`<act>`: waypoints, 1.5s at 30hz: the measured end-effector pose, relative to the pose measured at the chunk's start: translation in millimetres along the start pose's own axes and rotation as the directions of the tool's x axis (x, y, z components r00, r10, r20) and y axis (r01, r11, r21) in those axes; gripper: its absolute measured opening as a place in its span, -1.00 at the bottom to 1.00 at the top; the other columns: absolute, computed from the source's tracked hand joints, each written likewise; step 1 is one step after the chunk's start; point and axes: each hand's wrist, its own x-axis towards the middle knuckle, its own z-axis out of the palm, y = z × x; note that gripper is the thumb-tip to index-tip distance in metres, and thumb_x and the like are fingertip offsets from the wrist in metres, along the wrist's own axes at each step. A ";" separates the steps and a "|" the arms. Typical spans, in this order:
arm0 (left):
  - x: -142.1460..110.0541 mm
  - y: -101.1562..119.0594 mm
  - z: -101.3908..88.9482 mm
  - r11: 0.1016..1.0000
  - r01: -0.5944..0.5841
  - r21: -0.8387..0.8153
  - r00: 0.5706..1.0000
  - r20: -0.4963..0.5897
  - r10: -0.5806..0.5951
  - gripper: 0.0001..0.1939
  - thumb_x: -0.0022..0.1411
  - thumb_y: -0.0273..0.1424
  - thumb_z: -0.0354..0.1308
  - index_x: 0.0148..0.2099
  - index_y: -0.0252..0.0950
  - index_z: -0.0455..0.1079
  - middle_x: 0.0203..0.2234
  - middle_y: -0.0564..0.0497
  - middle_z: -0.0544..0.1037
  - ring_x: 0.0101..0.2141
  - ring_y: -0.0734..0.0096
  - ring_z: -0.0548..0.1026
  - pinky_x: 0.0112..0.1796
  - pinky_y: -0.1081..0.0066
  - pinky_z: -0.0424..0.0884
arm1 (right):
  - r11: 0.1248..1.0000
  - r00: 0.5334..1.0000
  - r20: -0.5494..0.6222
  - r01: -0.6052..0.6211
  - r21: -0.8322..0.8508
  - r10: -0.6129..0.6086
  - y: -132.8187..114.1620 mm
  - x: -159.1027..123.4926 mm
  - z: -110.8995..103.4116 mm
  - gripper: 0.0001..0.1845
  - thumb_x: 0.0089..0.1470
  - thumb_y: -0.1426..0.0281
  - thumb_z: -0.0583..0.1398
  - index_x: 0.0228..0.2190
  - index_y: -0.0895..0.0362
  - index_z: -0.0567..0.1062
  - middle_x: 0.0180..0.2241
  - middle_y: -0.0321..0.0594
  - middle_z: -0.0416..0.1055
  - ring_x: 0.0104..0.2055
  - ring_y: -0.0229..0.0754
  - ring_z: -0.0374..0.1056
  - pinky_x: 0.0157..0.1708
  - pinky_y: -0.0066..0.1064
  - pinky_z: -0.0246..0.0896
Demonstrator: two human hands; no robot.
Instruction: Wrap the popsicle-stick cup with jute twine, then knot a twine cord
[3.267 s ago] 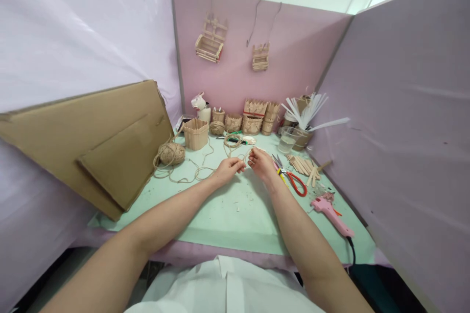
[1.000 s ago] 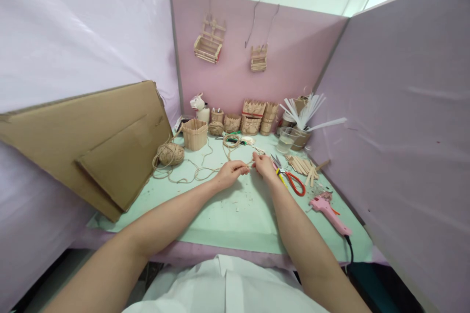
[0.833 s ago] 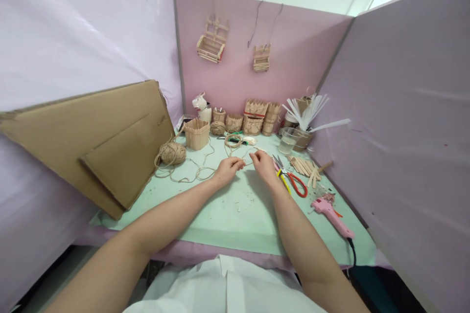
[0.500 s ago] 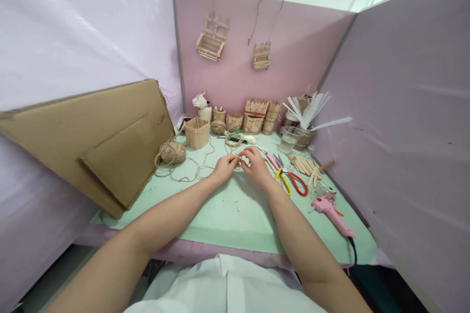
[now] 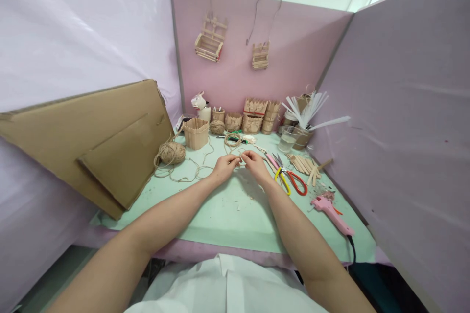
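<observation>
Left hand: fingers (image 5: pixel 235 159) drawn together in a pinch on a thin twine strand (image 5: pixel 240 158); the rest of the left hand (image 5: pixel 224 168) is curled, with little opening.
Right hand: thumb and forefinger brought close on the same strand; the right hand (image 5: pixel 256 165) is palm down, its other fingers loosely bent. Exact finger contact is too small to confirm.
Twine strand location: in the narrow gap between the fingertips of both hands, above the middle of the surface (image 5: pixel 227 227).
Strand axis: the short visible span appears to run crosswise, left to right; its ends are partly hidden by the fingers.
Nearer hand: neither; the span lies about equally close to both.
Twine coil: the coil (image 5: pixel 232 140) lies flat beyond the hands, slightly left of the gap, therefore nearer the left hand. Its join to the held strand cannot be traced.
Twine ball: the ball (image 5: pixel 172 153) rests left of the left hand, beside the stick-sided box (image 5: pixel 196 134), loose loops spread toward the wrist.
Cutting tools: red-handled scissors (image 5: pixel 297 184) and a yellow-handled tool (image 5: pixel 282 183) lie right of the right hand.
Outer right: wooden sticks (image 5: pixel 301 164) and pink glue gun (image 5: pixel 332 214), well apart from both hands.
</observation>
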 end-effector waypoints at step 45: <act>1.8 1.9 3.7 0.795 0.310 -0.521 0.943 0.065 -0.325 -0.76 -0.16 -0.34 0.31 -0.44 -0.39 0.41 -0.63 0.04 0.43 -0.57 0.56 0.34 -0.47 0.48 0.22 | 0.937 0.969 -0.138 0.151 -0.314 -0.203 7.2 -0.9 6.6 -0.86 -0.05 0.33 0.09 -0.50 0.13 0.38 -0.45 -0.24 0.39 -0.36 -0.20 0.26 -0.29 -0.37 0.14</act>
